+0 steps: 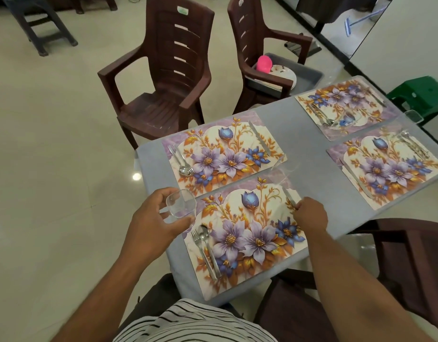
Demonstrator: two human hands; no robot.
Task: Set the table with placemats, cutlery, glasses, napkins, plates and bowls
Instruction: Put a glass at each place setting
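My left hand (154, 223) grips a clear glass (181, 203) over the top left corner of the near floral placemat (250, 233). A fork and spoon (206, 245) lie on that mat's left side. My right hand (311, 215) pinches the end of the knife (290, 197) on the mat's right side. Another clear glass (282, 169), blurred, stands just beyond that knife. The mat across from me (223, 154) carries a fork and spoon (182, 162) and a knife (260, 141). Two more set mats (343, 104) (390, 166) lie to the right, with glasses (348, 118) (414, 116).
The table (299, 134) has a pale blue cover. A brown plastic chair (168, 77) stands across it. A second chair (252, 40) holds a grey tub (309, 72) with plates (283, 72) and a pink item (264, 63). A green stool (420, 95) stands far right, a dark chair (410, 255) near right.
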